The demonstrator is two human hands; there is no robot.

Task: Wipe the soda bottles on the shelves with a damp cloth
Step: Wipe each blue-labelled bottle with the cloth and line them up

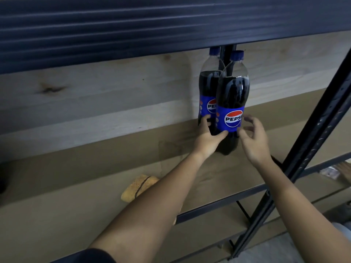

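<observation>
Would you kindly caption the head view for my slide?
Left hand grips the front Pepsi bottle as the right hand reaches in; yellow cloth lies on the shelf.

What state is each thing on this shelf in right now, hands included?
Front bottle: upright, capped, left hand on it.
Rear bottle: upright, capped.
Cloth: lying on the shelf, unheld.
Left hand: gripping the front bottle.
Right hand: open beside the front bottle.
</observation>
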